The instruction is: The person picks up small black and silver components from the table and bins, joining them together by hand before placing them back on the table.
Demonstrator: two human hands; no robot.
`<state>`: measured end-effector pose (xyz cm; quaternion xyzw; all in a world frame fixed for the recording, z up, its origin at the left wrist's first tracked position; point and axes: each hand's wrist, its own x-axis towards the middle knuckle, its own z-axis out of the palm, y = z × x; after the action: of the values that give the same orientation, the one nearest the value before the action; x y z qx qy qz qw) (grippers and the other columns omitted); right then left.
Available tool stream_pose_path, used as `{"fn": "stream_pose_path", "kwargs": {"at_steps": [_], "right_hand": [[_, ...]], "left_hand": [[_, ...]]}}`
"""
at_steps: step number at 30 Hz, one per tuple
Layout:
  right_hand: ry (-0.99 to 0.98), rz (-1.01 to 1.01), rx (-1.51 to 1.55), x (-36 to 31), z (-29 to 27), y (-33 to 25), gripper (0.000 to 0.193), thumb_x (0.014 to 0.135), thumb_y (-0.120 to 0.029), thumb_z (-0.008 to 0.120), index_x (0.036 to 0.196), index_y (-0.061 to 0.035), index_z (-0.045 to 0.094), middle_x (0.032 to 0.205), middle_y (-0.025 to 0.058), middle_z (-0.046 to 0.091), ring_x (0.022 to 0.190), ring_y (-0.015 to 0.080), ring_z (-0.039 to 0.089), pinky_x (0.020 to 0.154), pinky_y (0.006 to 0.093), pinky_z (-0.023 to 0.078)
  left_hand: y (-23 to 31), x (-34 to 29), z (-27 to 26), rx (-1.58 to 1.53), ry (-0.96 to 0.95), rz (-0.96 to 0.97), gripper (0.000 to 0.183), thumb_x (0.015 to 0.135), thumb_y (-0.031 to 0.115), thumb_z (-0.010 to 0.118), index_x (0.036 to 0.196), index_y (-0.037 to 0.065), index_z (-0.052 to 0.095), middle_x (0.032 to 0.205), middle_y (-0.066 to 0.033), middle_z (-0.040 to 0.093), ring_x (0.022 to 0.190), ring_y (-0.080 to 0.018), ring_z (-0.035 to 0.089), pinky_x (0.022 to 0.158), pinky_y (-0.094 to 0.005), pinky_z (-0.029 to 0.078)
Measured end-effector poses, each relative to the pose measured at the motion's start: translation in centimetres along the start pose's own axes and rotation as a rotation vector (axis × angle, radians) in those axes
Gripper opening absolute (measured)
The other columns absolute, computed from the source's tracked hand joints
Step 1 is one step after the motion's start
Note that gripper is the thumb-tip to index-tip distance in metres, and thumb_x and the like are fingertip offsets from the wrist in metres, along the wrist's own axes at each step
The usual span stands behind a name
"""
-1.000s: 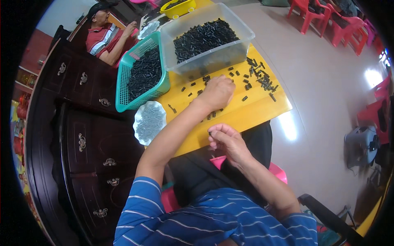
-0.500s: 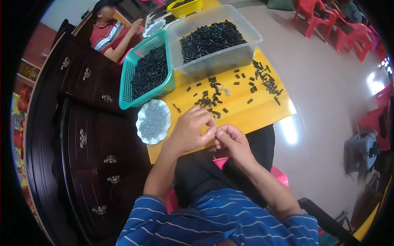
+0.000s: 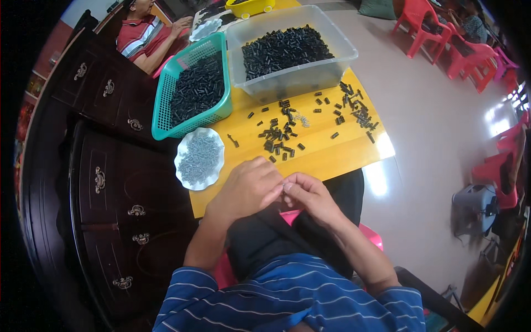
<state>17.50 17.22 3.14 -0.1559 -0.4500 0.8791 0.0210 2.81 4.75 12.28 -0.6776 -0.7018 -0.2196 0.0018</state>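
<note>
My left hand (image 3: 250, 188) and my right hand (image 3: 311, 197) meet fingertip to fingertip just off the near edge of the yellow table (image 3: 326, 152). Both are closed in a pinch, and whatever small piece lies between them is hidden by the fingers. Beyond them is a loose cluster of short black cylinders (image 3: 281, 133), with a few small metal springs (image 3: 302, 119) beside it. To the left of that cluster lies a thin dark piece (image 3: 233, 140). A white scalloped dish (image 3: 180, 176) full of small silvery pieces stands left of my left hand.
A green basket (image 3: 161, 116) and a clear plastic bin (image 3: 298, 77), both holding many black pieces, stand at the back. More black pieces (image 3: 362, 115) are scattered at the table's right edge. Dark drawers (image 3: 127, 210) flank the left; another person (image 3: 146, 33) sits at far left.
My hands have come closer together, the left turning so its fingers fold over the right fingertips. The view has shifted slightly. The other person's head has turned.
</note>
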Motion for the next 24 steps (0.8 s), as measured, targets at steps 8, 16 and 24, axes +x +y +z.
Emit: {"fn": "stream_pose_path", "kwargs": {"at_steps": [8, 16, 24], "right_hand": [[-0.022, 0.008, 0.148, -0.3, -0.2, 0.2, 0.011, 0.103, -0.02, 0.057, 0.099, -0.011, 0.062, 0.078, -0.0026, 0.062, 0.066, 0.0035, 0.055, 0.056, 0.0175, 0.038], [0.005, -0.064, 0.073, -0.1, 0.2, 0.3, 0.016, 0.105, -0.022, 0.056, 0.098, -0.0099, 0.062, 0.077, -0.0036, 0.061, 0.064, 0.0029, 0.053, 0.054, 0.0179, 0.037], [-0.033, -0.055, -0.026, -0.1, -0.3, 0.1, 0.019, 0.106, -0.025, 0.056, 0.097, -0.01, 0.063, 0.077, -0.0045, 0.06, 0.064, 0.0021, 0.052, 0.054, 0.0179, 0.038]], "left_hand": [[0.3, -0.9, 1.1, -0.249, 0.094, -0.049, 0.012, 0.08, 0.009, 0.075, 0.088, 0.004, 0.069, 0.084, -0.0099, 0.067, 0.078, -0.0306, 0.063, 0.071, -0.0403, 0.052], [0.6, -0.9, 1.1, -0.152, 0.087, -0.091, 0.015, 0.076, 0.008, 0.079, 0.088, 0.004, 0.07, 0.082, -0.01, 0.068, 0.076, -0.0296, 0.065, 0.067, -0.0382, 0.051], [1.0, -0.7, 0.5, -0.063, 0.033, -0.017, 0.015, 0.076, 0.006, 0.078, 0.088, 0.004, 0.07, 0.083, -0.0095, 0.068, 0.076, -0.0294, 0.064, 0.067, -0.038, 0.051]]}}
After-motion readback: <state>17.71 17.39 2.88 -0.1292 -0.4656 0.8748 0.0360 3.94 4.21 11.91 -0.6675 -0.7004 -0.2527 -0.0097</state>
